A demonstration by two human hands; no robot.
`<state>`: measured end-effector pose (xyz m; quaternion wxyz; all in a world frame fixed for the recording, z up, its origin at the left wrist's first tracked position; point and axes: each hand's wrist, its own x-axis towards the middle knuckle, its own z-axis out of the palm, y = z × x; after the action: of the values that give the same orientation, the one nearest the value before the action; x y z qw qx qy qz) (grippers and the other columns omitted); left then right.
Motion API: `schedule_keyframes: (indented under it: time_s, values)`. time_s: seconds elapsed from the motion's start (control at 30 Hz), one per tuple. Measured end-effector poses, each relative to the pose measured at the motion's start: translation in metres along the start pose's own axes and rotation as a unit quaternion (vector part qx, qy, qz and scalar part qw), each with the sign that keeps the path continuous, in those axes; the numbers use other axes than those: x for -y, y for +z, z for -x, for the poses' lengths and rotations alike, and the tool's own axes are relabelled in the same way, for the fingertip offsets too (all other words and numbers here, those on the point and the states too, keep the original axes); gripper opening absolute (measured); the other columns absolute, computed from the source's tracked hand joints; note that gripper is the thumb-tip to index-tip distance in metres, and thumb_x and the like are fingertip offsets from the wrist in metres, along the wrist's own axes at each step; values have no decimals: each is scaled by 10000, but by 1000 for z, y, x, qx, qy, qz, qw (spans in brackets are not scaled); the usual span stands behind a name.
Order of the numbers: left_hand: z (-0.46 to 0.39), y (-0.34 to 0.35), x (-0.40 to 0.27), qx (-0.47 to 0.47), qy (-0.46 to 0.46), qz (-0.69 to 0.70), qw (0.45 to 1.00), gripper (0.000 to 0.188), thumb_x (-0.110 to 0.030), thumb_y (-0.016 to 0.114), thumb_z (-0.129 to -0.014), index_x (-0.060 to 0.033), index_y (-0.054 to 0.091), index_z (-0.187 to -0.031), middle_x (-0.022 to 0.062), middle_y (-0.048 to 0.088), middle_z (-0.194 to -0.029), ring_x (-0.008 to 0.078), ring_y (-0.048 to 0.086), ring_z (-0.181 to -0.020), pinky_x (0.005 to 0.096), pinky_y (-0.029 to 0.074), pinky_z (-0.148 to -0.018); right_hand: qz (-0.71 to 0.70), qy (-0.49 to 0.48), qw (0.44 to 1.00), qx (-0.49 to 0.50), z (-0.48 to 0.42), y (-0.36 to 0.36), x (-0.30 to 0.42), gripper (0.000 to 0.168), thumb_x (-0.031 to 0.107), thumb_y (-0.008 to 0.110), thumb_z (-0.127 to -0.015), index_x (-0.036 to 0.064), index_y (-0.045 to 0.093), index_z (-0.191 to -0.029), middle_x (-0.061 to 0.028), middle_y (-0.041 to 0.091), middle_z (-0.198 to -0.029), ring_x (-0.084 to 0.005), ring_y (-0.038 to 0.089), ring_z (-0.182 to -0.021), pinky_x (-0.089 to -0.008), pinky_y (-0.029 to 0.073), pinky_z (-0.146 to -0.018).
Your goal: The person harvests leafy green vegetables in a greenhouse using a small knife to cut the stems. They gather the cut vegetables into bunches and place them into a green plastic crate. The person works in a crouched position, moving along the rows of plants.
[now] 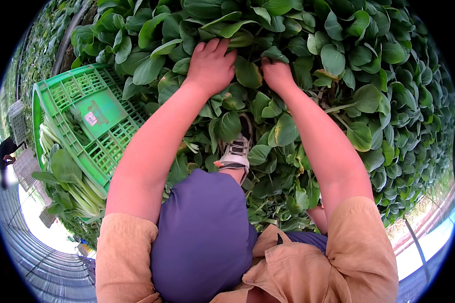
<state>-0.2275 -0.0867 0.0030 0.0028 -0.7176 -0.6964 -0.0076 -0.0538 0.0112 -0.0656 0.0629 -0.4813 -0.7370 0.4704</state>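
My left hand (212, 68) lies back up among the leaves of a dense bok choy bed. Its fingertips press in beside the pale green stalks of a bok choy plant (242, 39), and whether they close around it is hidden. To the right, my right hand (278, 74) is curled low between the plants. A leaf (275, 54) covers its fingers, so anything in them cannot be seen. A yellow-edged leaf (249, 72) hangs between the two hands.
At my left a green plastic crate (104, 113) lies tilted with cut bok choy (79, 185) at its mouth. My shoe (237, 151) stands among leaves below my hands. Pale crates (25, 163) and another person (5, 155) are at the far left.
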Motion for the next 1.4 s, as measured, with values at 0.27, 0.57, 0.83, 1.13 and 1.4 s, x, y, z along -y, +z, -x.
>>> schedule_keyframes:
  time_s: [0.27,0.57,0.83,1.13,1.4]
  values:
    - [-3,-1,-5,0,-5,18,1000,363,-283,636,-753,-168,682,-1094,63,566,-1270,219,490,-1151,396,394,-916,353,-171,920,17,-21,26,-20,237,157,487,-884,79,661,-1024,-183,670,-998,-401,633,-912,-470,517,-782]
    - [1,-4,-8,9,-20,16,1000,334,-282,632,-765,-163,685,-1073,45,562,-1266,225,490,-1155,407,392,-912,166,-90,981,39,-11,18,-7,271,200,511,-862,62,626,-1065,-163,647,-1130,-375,618,-1027,-447,513,-855]
    - [-5,-4,-15,32,-38,-7,999,362,-314,642,-765,-183,675,-1101,55,552,-1281,237,477,-1174,410,380,-932,141,-40,989,37,-25,18,-7,291,242,534,-854,27,651,-1012,-187,645,-1119,-363,610,-1058,-417,499,-901]
    - [-7,-4,-16,39,-54,21,998,370,-311,638,-773,-185,671,-1120,52,529,-1334,247,450,-1236,411,354,-995,128,-104,984,69,-38,20,-8,285,172,496,-876,68,602,-1120,-174,637,-1158,-351,607,-1078,-410,491,-905]
    - [3,-49,-31,-111,13,103,988,352,-183,681,-751,-175,686,-1103,6,542,-1316,219,473,-1200,387,351,-955,-262,60,962,-47,97,-44,4,283,291,664,-888,43,542,-944,-38,579,-790,-143,527,-634,-301,425,-579]
